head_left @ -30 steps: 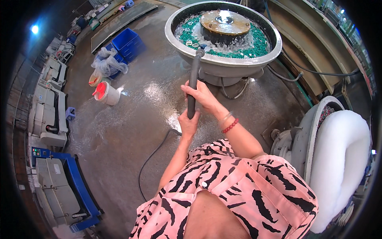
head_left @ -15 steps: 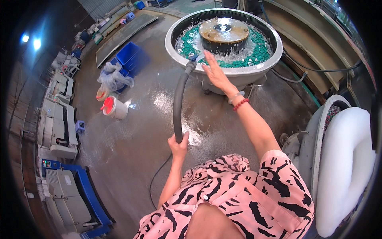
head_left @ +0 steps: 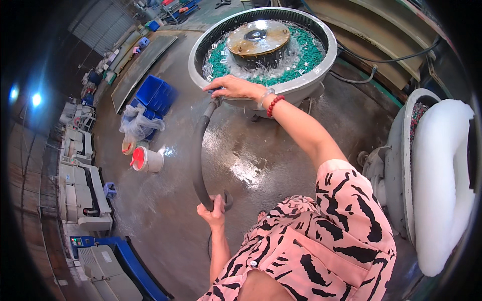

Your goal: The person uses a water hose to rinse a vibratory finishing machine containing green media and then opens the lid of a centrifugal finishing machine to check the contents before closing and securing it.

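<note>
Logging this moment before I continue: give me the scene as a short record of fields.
Left grip: closed around the grey hose
Right grip: over the hose's upper end, near the rim of the tub; closure unclear
Tub contents: green pieces around a round central cover
Floor: shiny, wet-looking
Left of tub: white bucket, blue bins

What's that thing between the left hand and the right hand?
In the head view, a thick, dark grey, rubbery-looking curved hose runs from the left hand up toward the right hand, with wet greyish-brown floor behind.
</note>
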A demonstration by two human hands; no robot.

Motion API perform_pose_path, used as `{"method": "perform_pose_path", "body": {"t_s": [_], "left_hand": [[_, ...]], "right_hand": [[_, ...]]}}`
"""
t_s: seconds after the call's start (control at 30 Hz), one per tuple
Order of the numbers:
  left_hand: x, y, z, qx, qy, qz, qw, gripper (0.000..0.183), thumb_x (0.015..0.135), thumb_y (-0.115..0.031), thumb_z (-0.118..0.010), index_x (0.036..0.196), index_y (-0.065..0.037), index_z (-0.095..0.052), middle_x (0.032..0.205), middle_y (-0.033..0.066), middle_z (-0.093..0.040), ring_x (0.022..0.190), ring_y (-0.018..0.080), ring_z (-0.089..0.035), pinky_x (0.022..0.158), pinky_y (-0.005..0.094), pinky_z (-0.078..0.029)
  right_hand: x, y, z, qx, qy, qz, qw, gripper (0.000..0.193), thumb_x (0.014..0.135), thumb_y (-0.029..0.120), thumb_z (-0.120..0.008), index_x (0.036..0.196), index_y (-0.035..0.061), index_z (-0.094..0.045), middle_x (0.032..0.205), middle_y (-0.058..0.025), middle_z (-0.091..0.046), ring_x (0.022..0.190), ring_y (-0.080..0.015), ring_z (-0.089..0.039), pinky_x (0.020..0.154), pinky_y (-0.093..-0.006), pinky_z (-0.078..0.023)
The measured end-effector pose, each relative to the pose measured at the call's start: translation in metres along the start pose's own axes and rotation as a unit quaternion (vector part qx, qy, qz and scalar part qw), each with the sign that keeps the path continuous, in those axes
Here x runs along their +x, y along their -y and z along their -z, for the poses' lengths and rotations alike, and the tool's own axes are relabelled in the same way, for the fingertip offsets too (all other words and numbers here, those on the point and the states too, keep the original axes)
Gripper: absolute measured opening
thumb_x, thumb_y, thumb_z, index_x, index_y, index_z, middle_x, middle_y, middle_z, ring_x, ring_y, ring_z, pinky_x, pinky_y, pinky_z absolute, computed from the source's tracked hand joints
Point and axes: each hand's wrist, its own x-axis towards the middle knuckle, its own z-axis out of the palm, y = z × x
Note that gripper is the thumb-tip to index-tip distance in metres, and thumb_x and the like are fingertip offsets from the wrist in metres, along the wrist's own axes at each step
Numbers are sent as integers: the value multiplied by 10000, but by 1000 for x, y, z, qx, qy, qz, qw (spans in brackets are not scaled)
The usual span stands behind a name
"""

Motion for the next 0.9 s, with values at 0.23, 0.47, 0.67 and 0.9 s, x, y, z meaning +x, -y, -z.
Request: {"method": "perform_pose_path", "body": {"t_s": [0.23, 0.47, 0.67, 0.9], "left_hand": [[2, -21, -16, -65, -38, -4, 997, 224, 786, 34, -561, 582, 4, -473, 448, 36, -446, 373, 92, -414, 375, 236, -294], [-8, -9, -23, 10, -26, -22, 999, 194, 801, 45, -522, 639, -17, -435, 458, 28, -422, 364, 92, -384, 383, 244, -312], [-17, 5, -34, 175, 28, -133, 975, 221, 778, 34, -542, 570, -4, -480, 452, 23, -467, 383, 94, -445, 384, 233, -325], [-50, 11, -30, 167, 15, -70, 983, 214, 784, 6, -582, 590, -1, -492, 458, 23, -477, 392, 75, -444, 380, 232, -329]], "right_hand": [[13, 9, 15, -44, -17, 58, 997, 329, 823, 335, -630, 1052, 101, -670, 993, -122, -661, 931, -310, -606, 822, -372, -458], [5, -3, -1, -149, -106, 64, 981, 251, 837, 322, -600, 983, 143, -700, 849, -70, -670, 866, -267, -623, 803, -374, -412], [-7, -10, -12, -283, -142, -142, 938, 281, 818, 359, -624, 773, 92, -698, 756, -109, -671, 759, -266, -652, 784, -494, -324], [-34, 0, -17, -280, -85, -234, 927, 295, 822, 365, -625, 841, 81, -705, 779, -151, -668, 794, -311, -650, 792, -517, -348]]}}
